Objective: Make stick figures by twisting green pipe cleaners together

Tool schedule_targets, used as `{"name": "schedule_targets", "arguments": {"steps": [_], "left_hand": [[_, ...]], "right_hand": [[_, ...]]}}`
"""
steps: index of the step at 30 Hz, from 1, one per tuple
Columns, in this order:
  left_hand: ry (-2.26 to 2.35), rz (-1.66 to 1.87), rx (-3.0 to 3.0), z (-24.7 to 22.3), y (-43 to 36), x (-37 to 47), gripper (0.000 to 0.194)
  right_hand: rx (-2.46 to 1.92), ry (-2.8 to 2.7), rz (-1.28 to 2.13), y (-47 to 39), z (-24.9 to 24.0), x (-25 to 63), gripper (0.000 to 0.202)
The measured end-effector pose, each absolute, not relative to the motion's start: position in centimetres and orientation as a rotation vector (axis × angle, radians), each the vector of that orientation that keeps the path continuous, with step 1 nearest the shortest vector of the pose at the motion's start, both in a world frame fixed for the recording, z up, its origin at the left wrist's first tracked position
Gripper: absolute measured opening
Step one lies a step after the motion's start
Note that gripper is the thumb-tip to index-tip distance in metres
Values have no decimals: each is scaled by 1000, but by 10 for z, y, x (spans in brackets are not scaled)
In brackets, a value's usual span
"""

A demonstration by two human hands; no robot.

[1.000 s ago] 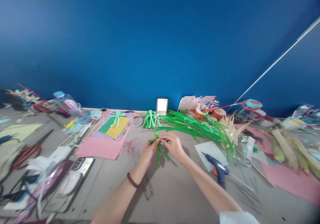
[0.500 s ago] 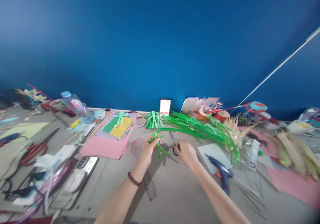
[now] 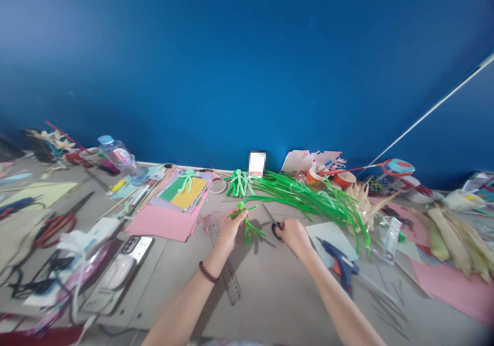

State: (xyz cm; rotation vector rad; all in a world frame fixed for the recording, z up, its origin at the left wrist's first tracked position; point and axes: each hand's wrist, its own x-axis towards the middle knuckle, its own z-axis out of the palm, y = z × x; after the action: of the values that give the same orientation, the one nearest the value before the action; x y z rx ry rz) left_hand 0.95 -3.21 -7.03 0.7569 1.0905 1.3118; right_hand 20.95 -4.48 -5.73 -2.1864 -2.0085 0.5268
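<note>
Pinched between the fingers of my left hand is a green pipe-cleaner figure with a round head, arms and legs. My right hand is closed on the black handles of a small pair of scissors, whose blades point up and left toward the figure without touching it. Beyond my hands, several green figures stand together near the wall. A long bundle of green pipe cleaners lies to their right. Under my left forearm, a ruler is partly covered.
A blue glue gun lies on pale paper right of my hand. Pink sheets and a figure on coloured card are at left, near a phone, orange-handled scissors and a bottle. Dry husks lie far right.
My right hand and the scissors have shifted slightly right, away from the figure. My left hand still holds the figure. The whole view has shifted a little.
</note>
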Motion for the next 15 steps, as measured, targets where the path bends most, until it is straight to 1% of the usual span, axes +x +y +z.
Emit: {"name": "schedule_targets", "arguments": {"steps": [2,5,9,12,15], "left_hand": [[1073,1327,768,-72,-31,9,21],[1012,1345,715,-76,-30,10,24],[909,1262,586,-77,-30,13,32],[875,1243,542,-75,-32,14,32],[934,1247,562,-73,-32,13,30]], "right_hand": [[-2137,-1888,666,-47,-59,213,16],[-2020,-1608,988,-51,-64,219,15],[-1852,-1159,1309,-58,-68,220,22],[-1651,-1027,1478,-68,-65,215,28],[-1474,-1024,1590,-79,-66,204,39]]}}
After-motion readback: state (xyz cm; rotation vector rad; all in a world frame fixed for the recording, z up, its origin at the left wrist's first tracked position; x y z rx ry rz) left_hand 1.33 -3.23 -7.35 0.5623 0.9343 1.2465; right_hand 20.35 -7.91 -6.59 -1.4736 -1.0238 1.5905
